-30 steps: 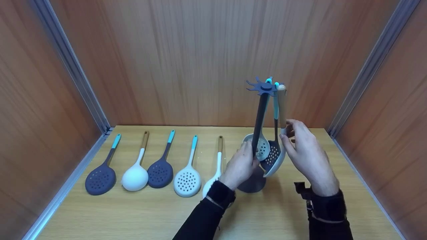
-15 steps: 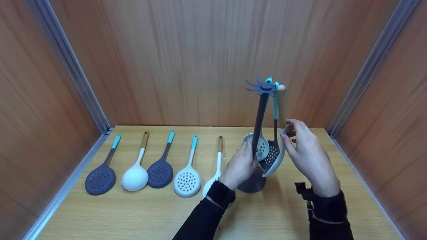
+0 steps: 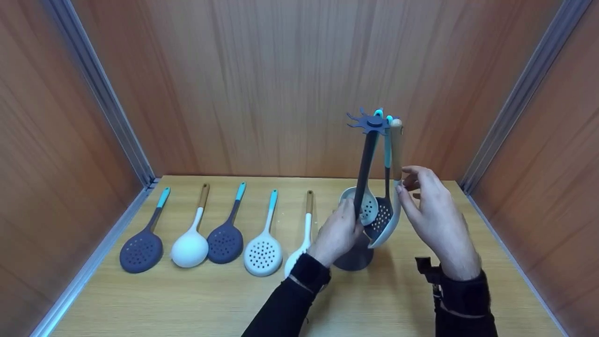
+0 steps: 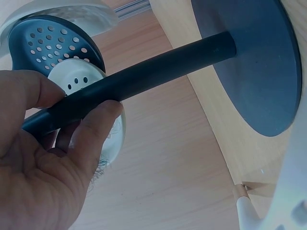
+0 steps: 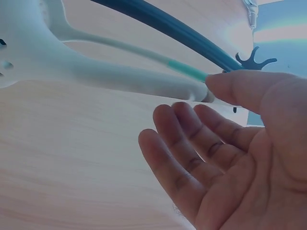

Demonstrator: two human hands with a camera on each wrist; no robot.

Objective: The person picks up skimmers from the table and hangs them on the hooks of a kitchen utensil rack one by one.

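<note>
My left hand [image 3: 338, 231] grips the dark pole [image 3: 367, 168] of a utensil stand, thumb and fingers curled round it in the left wrist view. Its round dark base [image 4: 259, 62] shows there, and the star-shaped hook top [image 3: 373, 122] in the head view. A white utensil [image 3: 389, 229] with a wooden handle hangs at the right, its head seen edge-on. Beside its neck is my right hand [image 3: 433, 220], fingers spread and loosely bent, thumb tip right at the handle. Between them hang a dark skimmer [image 3: 380, 217] and a pale slotted spoon [image 3: 369, 210] with turquoise handles.
On the table [image 3: 187, 299] to the left lie two dark skimmers [image 3: 141, 252] [image 3: 225, 243], a white ladle [image 3: 189, 250], a white skimmer [image 3: 263, 255] and a white wooden-handled utensil [image 3: 306, 234] partly behind my left arm. Wooden panels [image 3: 281, 84] enclose the back and sides.
My right hand has shifted slightly right, its fingers drawing off the wooden-handled utensil's neck. The left hand keeps its hold on the pole, and the hanging utensils stay nearly still.
</note>
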